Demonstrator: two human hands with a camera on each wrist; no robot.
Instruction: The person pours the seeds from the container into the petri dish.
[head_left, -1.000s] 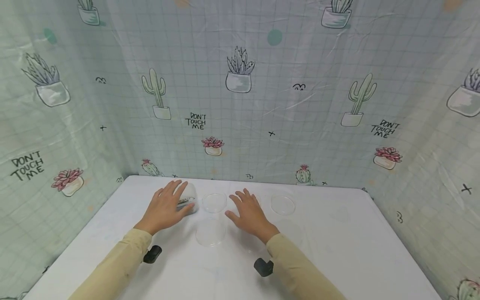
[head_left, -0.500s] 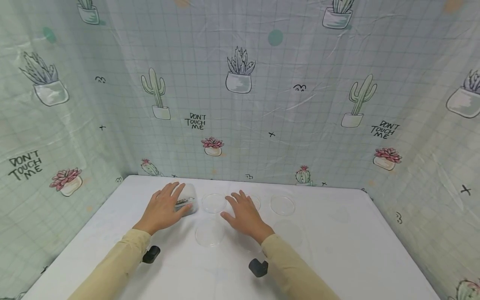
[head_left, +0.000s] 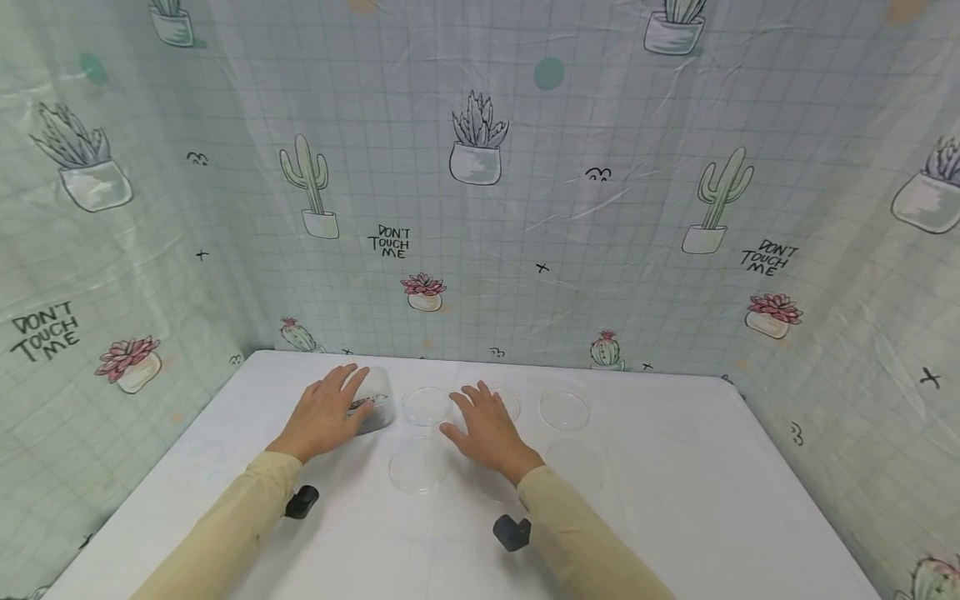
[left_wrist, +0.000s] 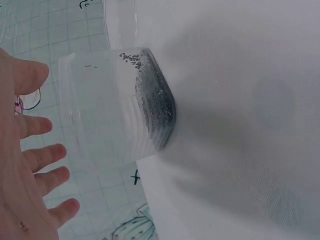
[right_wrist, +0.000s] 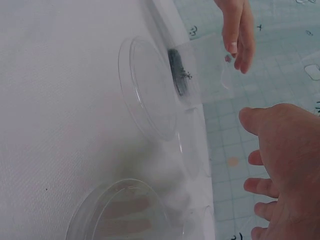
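Observation:
Fingers spread and empty, my left hand (head_left: 322,417) hovers just above and left of a clear plastic tub (head_left: 379,410) at the back left of the table. In the left wrist view the tub (left_wrist: 102,107) stands upright, with dark grey granules (left_wrist: 156,102) at its bottom; the fingertips are apart from it. My right hand (head_left: 489,429), also empty with relaxed fingers, hangs over the clear round dishes. Nearest to it are a back dish (head_left: 427,407) and a front dish (head_left: 417,467). It partly covers other dishes, one of them behind its fingers (head_left: 512,403).
Two further clear dishes lie to the right, one at the back (head_left: 564,410) and a faint one in front (head_left: 574,467). The white table (head_left: 712,492) ends at a cactus-printed curtain (head_left: 540,208) at the back and sides.
My right hand has drifted slightly left over the dishes, then nearly stopped. My left thumb has drawn back a little from the tub's front side; the dishes stay where they were.

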